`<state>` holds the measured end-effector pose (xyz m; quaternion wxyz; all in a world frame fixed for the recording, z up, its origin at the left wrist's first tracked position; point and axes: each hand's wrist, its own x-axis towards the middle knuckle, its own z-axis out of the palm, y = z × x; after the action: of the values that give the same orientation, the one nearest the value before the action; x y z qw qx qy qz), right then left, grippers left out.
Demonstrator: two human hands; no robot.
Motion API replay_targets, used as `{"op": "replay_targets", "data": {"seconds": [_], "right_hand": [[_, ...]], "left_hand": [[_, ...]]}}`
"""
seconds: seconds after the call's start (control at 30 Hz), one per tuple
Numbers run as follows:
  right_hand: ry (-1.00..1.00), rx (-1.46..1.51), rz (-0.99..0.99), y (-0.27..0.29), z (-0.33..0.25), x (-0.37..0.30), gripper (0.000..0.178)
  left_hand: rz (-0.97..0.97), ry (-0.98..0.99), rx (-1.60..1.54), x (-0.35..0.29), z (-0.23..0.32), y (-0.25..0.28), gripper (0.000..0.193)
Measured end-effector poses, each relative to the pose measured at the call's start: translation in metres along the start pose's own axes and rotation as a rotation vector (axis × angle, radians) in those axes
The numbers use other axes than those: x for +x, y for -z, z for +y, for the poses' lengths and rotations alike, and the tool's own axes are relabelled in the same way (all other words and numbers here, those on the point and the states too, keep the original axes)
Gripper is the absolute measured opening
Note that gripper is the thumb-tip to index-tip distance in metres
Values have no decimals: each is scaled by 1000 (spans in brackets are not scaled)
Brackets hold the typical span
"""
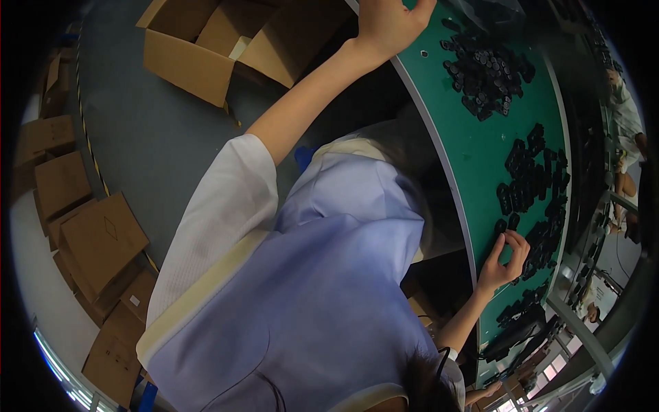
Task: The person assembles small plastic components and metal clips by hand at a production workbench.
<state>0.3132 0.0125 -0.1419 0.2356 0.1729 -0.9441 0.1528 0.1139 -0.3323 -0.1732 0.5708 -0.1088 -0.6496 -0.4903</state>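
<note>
My left hand point(388, 24) reaches out on a bare arm to the rim of a green table point(473, 158) at the top of the view. It lies palm down and nothing shows in it; the frame cuts off its fingertips. My right hand point(506, 257) is at the table's near end, thumb and fingers pinched on a small black part point(511, 240). Right beside that hand runs a long spread of the same black parts point(532, 182). A second heap of black parts point(487, 72) lies farther along. My lavender and white shirt point(309, 275) fills the middle.
Open cardboard boxes point(220, 41) stand on the grey floor at the upper left. Flat and stacked boxes point(96, 240) line the left side beside a striped floor line. Another person point(625, 123) is at the far right, behind a metal frame point(576, 329).
</note>
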Motion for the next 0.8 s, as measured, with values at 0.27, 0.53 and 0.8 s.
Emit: {"op": "replay_targets", "data": {"seconds": [0.27, 0.53, 0.8], "right_hand": [[10, -10, 16, 1, 3, 2, 6], [-4, 16, 34, 0, 1, -2, 6], [-20, 14, 22, 2, 1, -1, 7]], "left_hand": [[27, 105, 45, -4, -4, -1, 7], [14, 168, -19, -7, -7, 1, 6], [0, 221, 59, -9, -6, 3, 7]]}}
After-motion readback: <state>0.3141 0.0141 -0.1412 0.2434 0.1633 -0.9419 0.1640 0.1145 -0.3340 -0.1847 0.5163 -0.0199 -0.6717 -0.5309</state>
